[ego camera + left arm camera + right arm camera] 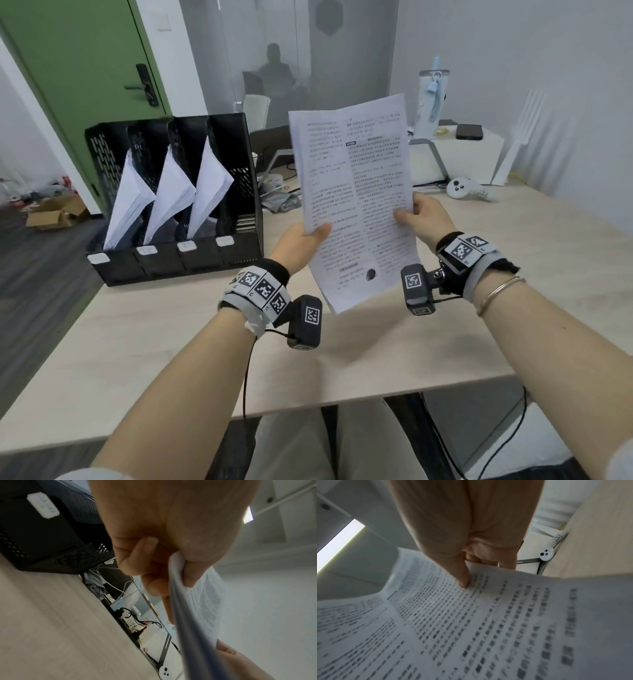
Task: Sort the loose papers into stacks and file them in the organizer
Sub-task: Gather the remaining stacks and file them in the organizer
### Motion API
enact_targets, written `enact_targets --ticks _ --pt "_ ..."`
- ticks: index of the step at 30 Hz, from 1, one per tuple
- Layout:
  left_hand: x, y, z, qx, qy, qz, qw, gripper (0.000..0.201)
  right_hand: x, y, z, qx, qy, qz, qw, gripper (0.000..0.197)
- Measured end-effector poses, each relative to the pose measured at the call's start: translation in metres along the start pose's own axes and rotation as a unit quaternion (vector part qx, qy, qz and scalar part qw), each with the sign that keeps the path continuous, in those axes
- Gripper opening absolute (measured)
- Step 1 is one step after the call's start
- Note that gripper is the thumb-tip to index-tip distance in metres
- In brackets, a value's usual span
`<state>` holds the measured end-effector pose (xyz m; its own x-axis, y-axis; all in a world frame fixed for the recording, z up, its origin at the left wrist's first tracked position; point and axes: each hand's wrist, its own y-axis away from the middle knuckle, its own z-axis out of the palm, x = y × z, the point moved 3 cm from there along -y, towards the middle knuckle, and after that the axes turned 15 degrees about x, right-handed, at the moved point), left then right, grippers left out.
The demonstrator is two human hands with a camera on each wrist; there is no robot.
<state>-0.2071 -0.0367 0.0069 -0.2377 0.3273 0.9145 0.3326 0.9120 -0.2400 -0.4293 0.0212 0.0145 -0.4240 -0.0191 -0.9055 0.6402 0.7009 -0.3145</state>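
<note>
**While both hands hold the last sheets up, filing step pending**

With both hands raised over the table (376, 359), the person holds a thin set of printed papers (356, 205) in the air, just right of the black organizer (239, 192). Left hand (301, 243) pinches the left edge, thumb on the printed face, fingers curled behind; the left wrist view confirms the pinch on the sheet edge. Right hand (428, 216) pinches the right edge the same way, thumb on top of the text, fingers behind per the right wrist view. The hands are apart, one on each long side.

Step, as I judge it: checking or squaring a batch before filing. Three organizer slots hold white stacks (164, 192); the rightmost slot (239, 219) looks empty, though its bottom is partly hidden. No loose sheets show on the table, so this is likely the final batch.

Orientation: printed face toward the person, long axis roughly upright, top leaning away and slightly to the right, lower corner hanging low between the wrists. Sheets bow a little.

Next move calls for swinging the papers left toward the organizer, turning them edge-on to match the slot dividers, then lowering them in, probably one hand guiding. Risk: flimsy sheets buckling or catching on a divider.

Also there: white controller (462, 188), phone (469, 132).
</note>
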Motion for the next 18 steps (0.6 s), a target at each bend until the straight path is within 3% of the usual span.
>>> enact_targets --ticks 3,6,9,12,15,18 --pt "-0.001 -0.006 -0.01 0.034 -0.02 0.0 0.999 0.031 -0.002 0.005 0.014 0.006 -0.001 0.021 1.0 0.059" --pt "-0.004 -0.014 -0.022 0.063 -0.072 0.017 0.995 0.036 0.004 0.012 0.027 -0.001 0.069 0.014 0.998 0.082" --pt "-0.007 -0.021 -0.039 0.122 -0.096 0.037 0.987 0.041 0.007 0.024 0.04 -0.017 0.096 0.004 0.995 0.073" --pt "-0.006 -0.025 -0.049 0.181 -0.089 0.03 0.979 0.042 0.006 0.039 0.06 -0.063 0.003 0.088 0.994 0.063" --pt "-0.006 -0.025 -0.052 0.2 -0.083 0.02 0.976 0.041 -0.008 0.049 0.078 -0.118 -0.105 0.149 0.976 0.058" --pt "-0.007 -0.022 -0.056 0.204 -0.071 0.014 0.976 0.038 -0.017 0.046 0.088 -0.089 -0.143 0.14 0.976 0.055"
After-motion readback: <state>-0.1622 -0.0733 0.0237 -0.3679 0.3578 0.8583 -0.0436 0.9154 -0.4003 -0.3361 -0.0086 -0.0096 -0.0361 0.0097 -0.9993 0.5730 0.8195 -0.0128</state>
